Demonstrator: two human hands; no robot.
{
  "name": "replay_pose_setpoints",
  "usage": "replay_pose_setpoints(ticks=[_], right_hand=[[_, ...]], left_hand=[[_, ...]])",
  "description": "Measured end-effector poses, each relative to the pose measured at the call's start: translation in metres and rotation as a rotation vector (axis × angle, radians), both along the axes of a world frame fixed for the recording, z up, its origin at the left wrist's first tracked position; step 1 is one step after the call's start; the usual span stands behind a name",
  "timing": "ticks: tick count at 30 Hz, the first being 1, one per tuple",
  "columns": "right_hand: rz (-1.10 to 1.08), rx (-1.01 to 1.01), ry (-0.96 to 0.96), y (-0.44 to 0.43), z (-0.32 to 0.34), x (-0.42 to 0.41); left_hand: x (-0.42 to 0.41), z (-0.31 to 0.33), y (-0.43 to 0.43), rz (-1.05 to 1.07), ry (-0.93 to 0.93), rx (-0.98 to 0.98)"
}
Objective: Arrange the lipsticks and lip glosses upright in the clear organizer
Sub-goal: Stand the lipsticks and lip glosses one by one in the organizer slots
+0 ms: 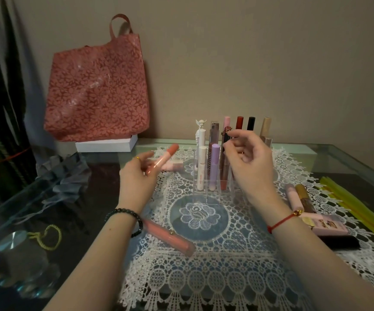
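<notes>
Lettering on the white tube [201, 173] in the clear organizer [213, 187] is too blurred to read. Left of the organizer, the left hand [136, 173] grips a coral lip gloss [162, 161]; right hand [246, 158], fingers loosely curled and empty, hovers before it.

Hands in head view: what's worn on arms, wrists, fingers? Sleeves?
No sleeves show: both forearms are bare to the frame edge. The left hand has a thin gold ring on one finger and a dark beaded bracelet at the wrist. The right hand has a red cord bracelet with a small gold bead at the wrist. No gloves.

Upright tubes [214, 167] in clear organizer [213, 195]
</notes>
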State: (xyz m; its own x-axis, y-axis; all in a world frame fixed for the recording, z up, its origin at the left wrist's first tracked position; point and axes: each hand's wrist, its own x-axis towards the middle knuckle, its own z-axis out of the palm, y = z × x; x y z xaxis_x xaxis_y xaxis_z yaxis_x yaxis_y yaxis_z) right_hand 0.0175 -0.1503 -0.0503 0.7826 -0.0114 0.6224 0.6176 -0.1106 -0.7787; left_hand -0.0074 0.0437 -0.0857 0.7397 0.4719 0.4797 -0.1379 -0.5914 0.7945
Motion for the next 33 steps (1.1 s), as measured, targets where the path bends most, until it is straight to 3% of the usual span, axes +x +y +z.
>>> replay_pose_setpoints(ticks=[3, 6, 12, 18, 22, 27, 33], right_hand=[[0.134, 0.011, 0.060, 0.002, 0.004, -0.003], [0.212, -0.027, 0.082, 0.004, 0.006, -0.007], [0.251, 0.012, 0.074, 0.006, 0.002, -0.012], [0.180, 0.008, 0.066, -0.005, 0.007, -0.008], [0.070, 0.088, 0.070, -0.029, 0.021, 0.001], [-0.118, -0.077, 0.076, -0.045, 0.004, 0.013], [-0.142, -0.136, 0.126, -0.045, -0.015, 0.021]], left_hand=[[-0.006, 0.014, -0.015, -0.153, -0.183, -0.365], [-0.010, 0.021, -0.034, -0.327, -0.251, -0.480], [-0.013, 0.013, -0.058, -0.516, -0.222, -0.344], [-0.011, 0.009, -0.060, -0.485, -0.192, -0.276], [-0.006, 0.003, -0.046, -0.363, -0.028, -0.111], [-0.006, -0.005, -0.049, -0.410, 0.287, 0.083], [-0.008, -0.008, -0.050, -0.431, 0.360, 0.088]])
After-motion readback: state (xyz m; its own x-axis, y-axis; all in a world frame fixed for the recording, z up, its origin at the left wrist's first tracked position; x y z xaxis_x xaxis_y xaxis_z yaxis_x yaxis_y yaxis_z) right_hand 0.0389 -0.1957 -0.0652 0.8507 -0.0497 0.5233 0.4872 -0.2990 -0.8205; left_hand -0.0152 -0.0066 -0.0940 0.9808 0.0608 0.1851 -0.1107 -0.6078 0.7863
